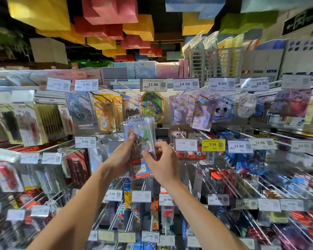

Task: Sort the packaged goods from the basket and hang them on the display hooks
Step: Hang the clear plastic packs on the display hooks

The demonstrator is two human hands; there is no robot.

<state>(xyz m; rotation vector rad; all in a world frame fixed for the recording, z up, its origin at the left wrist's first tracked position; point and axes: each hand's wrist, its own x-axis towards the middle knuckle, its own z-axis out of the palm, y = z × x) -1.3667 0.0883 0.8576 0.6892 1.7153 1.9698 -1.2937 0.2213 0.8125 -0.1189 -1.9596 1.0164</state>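
- The step in hand looked like sorting: picking one pack out of a held bundle before hanging it. Nothing was on its way onto a hook yet.
- The left hand point(122, 156) gripped a stack of clear packs point(140, 127) from its left side, with the thumb across the front and the fingers curled behind.
- The right hand point(163, 160) pinched the right edge of the same stack, fingertips on the front pack as if to peel it away. Both hands were together, clamped on the one bundle.
- The stack was held upright in mid-air before the middle of the rack, just below the green oval pack point(152, 106) hanging under the 11.90 price tag point(153, 84). It touched no hook.
- The packs were transparent plastic sleeves, several deep and slightly fanned, with a hang slot showing at the top edge. Dark contents and an orange-and-blue printed card showed through, but I could not tell what the goods were.
- The basket was not in view.
- The next move, as I judged it, called for separating one pack and finding its matching row among the display hooks point(126, 89). Its slot would then have to be lined up with the wire tip — the slippery sleeves could slide apart, so the left hand would need a firm grip.
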